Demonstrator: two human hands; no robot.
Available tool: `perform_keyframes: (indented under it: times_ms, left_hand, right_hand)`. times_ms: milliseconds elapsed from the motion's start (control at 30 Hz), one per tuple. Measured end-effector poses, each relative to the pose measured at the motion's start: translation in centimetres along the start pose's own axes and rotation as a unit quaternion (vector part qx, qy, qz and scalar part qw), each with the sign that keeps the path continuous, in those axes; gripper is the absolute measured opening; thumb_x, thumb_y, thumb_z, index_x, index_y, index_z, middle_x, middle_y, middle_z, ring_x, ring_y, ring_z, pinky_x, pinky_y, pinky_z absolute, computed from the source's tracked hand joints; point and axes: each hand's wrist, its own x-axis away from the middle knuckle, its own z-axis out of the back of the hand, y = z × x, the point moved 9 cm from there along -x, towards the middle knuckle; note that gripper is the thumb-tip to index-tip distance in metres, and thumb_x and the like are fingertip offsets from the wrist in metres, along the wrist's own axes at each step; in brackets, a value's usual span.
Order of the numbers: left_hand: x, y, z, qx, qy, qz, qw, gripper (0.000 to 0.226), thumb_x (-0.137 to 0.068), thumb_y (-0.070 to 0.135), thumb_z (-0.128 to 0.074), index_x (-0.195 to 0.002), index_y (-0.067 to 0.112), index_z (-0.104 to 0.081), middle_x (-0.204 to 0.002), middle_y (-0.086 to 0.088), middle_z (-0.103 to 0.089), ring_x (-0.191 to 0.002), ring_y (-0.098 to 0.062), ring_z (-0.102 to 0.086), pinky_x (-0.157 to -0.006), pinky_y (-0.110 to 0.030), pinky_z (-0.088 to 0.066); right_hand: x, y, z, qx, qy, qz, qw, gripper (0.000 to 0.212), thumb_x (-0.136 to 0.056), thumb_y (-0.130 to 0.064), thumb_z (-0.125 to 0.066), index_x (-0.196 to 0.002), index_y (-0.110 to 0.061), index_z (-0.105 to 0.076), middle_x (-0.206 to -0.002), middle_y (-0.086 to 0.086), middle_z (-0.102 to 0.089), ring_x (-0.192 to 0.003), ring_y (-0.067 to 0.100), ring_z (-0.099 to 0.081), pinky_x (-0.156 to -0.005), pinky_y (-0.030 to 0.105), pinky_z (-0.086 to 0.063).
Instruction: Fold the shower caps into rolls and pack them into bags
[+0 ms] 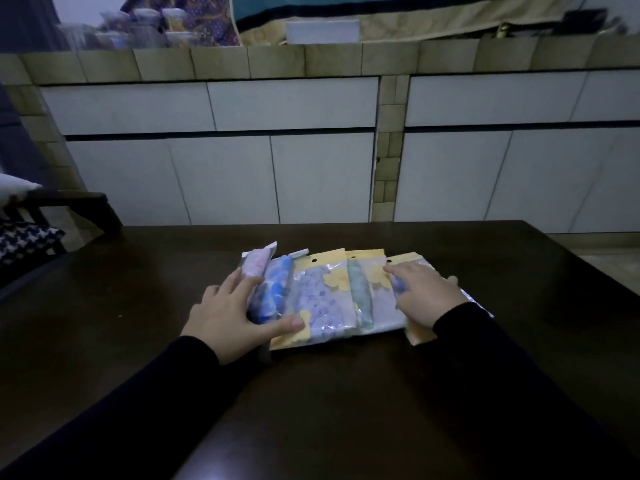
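Several clear bags with yellow header cards lie overlapped in a row on the dark wooden table [346, 393]. A pink-white bag [258, 263] is at the far left, a blue bag [277, 292] beside it, a lilac flowered bag [322, 299] in the middle, and a green-striped bag [362, 292] to its right. My left hand [230, 315] rests on the left end of the row, fingers spread over the blue bag and thumb on the lilac bag's lower edge. My right hand [424, 294] lies flat on the rightmost bag [403, 259], index finger stretched out.
A dark chair [52, 216] with a patterned cushion stands at the left of the table. Behind the table runs a white tiled cabinet front [277, 150] with jars and cloth on its counter.
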Motion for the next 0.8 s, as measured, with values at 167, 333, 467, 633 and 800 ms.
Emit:
perform_keyframes:
  times_ms: [167,333,467,633,800]
  left_hand:
    - [-0.1,0.4,-0.1,-0.009,-0.01,0.009,1.0,0.112,-0.045,0.092,-0.042,-0.143,0.041,-0.024,-0.157,0.007,-0.012,-0.138,-0.024,-0.024,-0.109,-0.045,-0.031]
    - [0.0,0.7,-0.1,-0.007,-0.007,0.013,1.0,0.111,-0.047,0.09,-0.044,-0.144,0.04,-0.024,-0.157,0.006,-0.012,-0.138,-0.024,-0.023,-0.109,-0.046,-0.031]
    - [-0.4,0.5,-0.1,0.0,0.005,0.018,1.0,0.11,-0.048,0.091,-0.043,-0.144,0.04,-0.024,-0.157,0.005,-0.014,-0.137,-0.025,-0.025,-0.108,-0.046,-0.032]
    - [-0.9,0.8,-0.4,0.008,0.009,0.022,1.0,0.108,-0.049,0.093,-0.041,-0.143,0.04,-0.026,-0.157,0.007,-0.014,-0.136,-0.024,-0.026,-0.107,-0.046,-0.033]
    - [-0.7,1.2,0.1,-0.018,0.011,0.027,0.999,0.105,-0.051,0.092,-0.038,-0.142,0.041,-0.027,-0.158,0.005,-0.012,-0.137,-0.026,-0.027,-0.107,-0.048,-0.031]
  right_hand:
    - [0.5,1.6,-0.9,0.055,-0.027,-0.028,0.998,0.066,-0.092,-0.025,-0.042,-0.15,-0.033,-0.013,-0.159,-0.004,-0.012,-0.144,0.022,-0.013,-0.11,0.054,-0.022]
    - [-0.4,1.7,-1.3,0.051,0.022,-0.055,0.997,0.063,-0.092,-0.026,-0.042,-0.149,-0.033,-0.015,-0.158,0.001,-0.014,-0.143,0.026,-0.014,-0.109,0.051,-0.025]
    - [-0.2,1.3,-1.3,0.001,0.07,-0.042,0.997,0.05,-0.1,-0.043,-0.025,-0.148,-0.04,-0.013,-0.156,0.001,-0.022,-0.144,0.027,-0.015,-0.109,0.053,-0.023]
    - [-0.3,0.7,-2.1,0.059,0.034,-0.046,0.997,0.065,-0.088,-0.072,-0.021,-0.147,-0.045,-0.017,-0.159,-0.002,-0.014,-0.145,0.03,-0.007,-0.111,0.053,-0.016]
    - [-0.4,0.4,-1.3,0.061,0.054,-0.037,0.996,0.065,-0.09,-0.07,-0.019,-0.148,-0.042,-0.016,-0.159,-0.001,-0.015,-0.145,0.03,-0.008,-0.111,0.058,-0.015]
